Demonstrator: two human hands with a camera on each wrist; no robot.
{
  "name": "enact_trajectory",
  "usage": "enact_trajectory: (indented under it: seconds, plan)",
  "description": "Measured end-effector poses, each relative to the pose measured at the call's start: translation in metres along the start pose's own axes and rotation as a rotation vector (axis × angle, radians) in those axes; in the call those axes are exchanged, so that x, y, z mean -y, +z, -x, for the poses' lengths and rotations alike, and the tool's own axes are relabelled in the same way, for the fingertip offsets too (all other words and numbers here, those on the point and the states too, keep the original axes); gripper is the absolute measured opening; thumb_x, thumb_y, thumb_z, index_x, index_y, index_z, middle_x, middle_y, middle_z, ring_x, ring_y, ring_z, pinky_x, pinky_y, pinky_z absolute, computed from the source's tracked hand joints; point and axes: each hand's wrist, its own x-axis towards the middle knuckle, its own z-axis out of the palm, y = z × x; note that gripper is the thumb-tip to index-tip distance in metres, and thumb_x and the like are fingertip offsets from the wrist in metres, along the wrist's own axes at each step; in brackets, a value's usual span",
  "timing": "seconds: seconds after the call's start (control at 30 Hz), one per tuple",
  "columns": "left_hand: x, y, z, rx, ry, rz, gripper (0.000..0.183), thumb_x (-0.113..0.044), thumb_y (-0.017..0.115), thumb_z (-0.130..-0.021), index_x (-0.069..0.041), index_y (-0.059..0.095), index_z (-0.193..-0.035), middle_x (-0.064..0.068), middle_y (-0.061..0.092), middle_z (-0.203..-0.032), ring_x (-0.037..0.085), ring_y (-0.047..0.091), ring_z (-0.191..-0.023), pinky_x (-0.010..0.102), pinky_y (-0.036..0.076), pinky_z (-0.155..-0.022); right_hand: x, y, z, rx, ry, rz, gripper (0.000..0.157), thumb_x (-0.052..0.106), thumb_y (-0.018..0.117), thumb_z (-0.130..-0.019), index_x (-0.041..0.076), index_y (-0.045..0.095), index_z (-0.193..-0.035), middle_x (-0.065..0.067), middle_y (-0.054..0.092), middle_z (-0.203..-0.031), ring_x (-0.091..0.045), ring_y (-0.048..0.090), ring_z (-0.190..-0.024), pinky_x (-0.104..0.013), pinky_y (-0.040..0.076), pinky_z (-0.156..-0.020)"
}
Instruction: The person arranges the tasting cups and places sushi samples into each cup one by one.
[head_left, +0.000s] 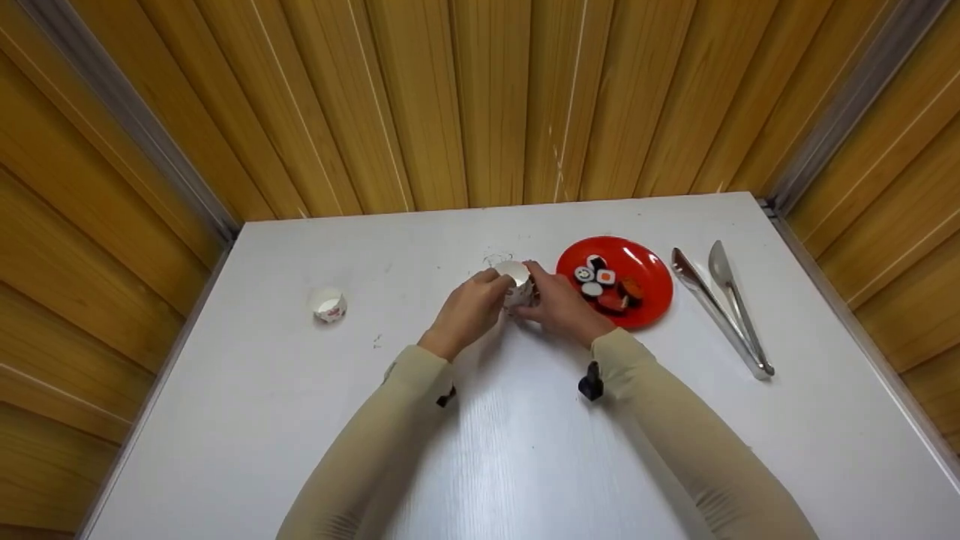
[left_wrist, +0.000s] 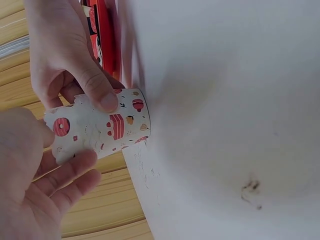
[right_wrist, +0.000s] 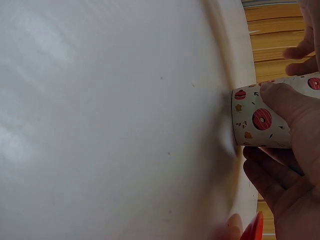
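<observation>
A white paper baking cup (head_left: 519,297), printed with red doughnuts and cake slices, stands upright near the middle of the table. At its rim, my left hand (head_left: 471,307) pinches the scalloped edge between thumb and fingers. From the other side, my right hand (head_left: 562,304) grips the cup's wall, its thumb (right_wrist: 280,97) lying along the printed side. The left wrist view shows the cup's wall (left_wrist: 95,132) between both hands. What the cup holds inside cannot be made out. A second paper baking cup (head_left: 328,307) stands on the left part of the table.
Just right of my right hand lies a red plate (head_left: 654,296) bearing several small sushi pieces (head_left: 605,277). Farther right are metal tongs (head_left: 739,315), spread in a V. Wood-patterned panels (head_left: 491,105) rise behind and beside the white table (head_left: 247,420).
</observation>
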Motion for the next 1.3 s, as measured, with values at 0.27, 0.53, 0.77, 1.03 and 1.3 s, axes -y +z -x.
enact_trajectory:
  seconds: [0.27, 0.53, 0.77, 1.03, 1.3]
  plan:
    - [0.001, -0.002, 0.0, -0.131, 0.047, -0.002, 0.01, -0.006, 0.061, -0.1, -0.007, 0.07, -0.105, 0.006, 0.065, -0.097, 0.017, 0.058, -0.081, 0.031, 0.054, -0.067, -0.002, 0.0, 0.001, -0.008, -0.018, -0.001, 0.081, 0.028, 0.085, -0.088, 0.01, 0.041, -0.153, -0.009, 0.058, -0.147, -0.023, 0.057, -0.131, -0.046, 0.043, -0.112]
    - [0.004, -0.007, 0.003, -0.177, 0.032, -0.032, 0.011, -0.01, 0.062, -0.102, -0.008, 0.07, -0.109, 0.006, 0.065, -0.098, 0.017, 0.06, -0.083, 0.03, 0.055, -0.069, -0.001, 0.0, 0.0, -0.003, 0.006, -0.037, 0.07, 0.026, 0.085, -0.087, 0.014, 0.048, -0.146, -0.007, 0.062, -0.14, -0.023, 0.06, -0.127, -0.047, 0.044, -0.11]
    - [0.011, -0.011, 0.008, -0.191, 0.001, -0.081, 0.013, -0.012, 0.061, -0.103, -0.008, 0.065, -0.115, 0.006, 0.064, -0.1, 0.018, 0.061, -0.085, 0.031, 0.056, -0.071, -0.002, 0.001, 0.0, 0.0, 0.002, -0.037, 0.065, 0.026, 0.086, -0.087, 0.014, 0.051, -0.141, -0.008, 0.065, -0.132, -0.024, 0.062, -0.12, -0.047, 0.048, -0.107]
    - [0.021, -0.021, 0.016, -0.191, -0.014, -0.094, 0.01, -0.011, 0.062, -0.104, -0.008, 0.065, -0.112, 0.007, 0.066, -0.099, 0.02, 0.062, -0.084, 0.032, 0.056, -0.073, -0.003, 0.001, 0.001, -0.011, -0.03, -0.031, 0.068, 0.026, 0.085, -0.087, 0.006, 0.051, -0.142, -0.013, 0.067, -0.128, -0.026, 0.063, -0.114, -0.046, 0.049, -0.103]
    - [0.036, -0.028, 0.027, -0.2, -0.041, -0.096, 0.006, -0.008, 0.062, -0.103, -0.007, 0.065, -0.109, 0.007, 0.066, -0.098, 0.02, 0.062, -0.083, 0.033, 0.056, -0.073, -0.002, 0.001, 0.0, -0.021, -0.021, -0.037, 0.067, 0.026, 0.086, -0.087, 0.008, 0.052, -0.142, -0.014, 0.067, -0.127, -0.026, 0.063, -0.112, -0.045, 0.05, -0.102]
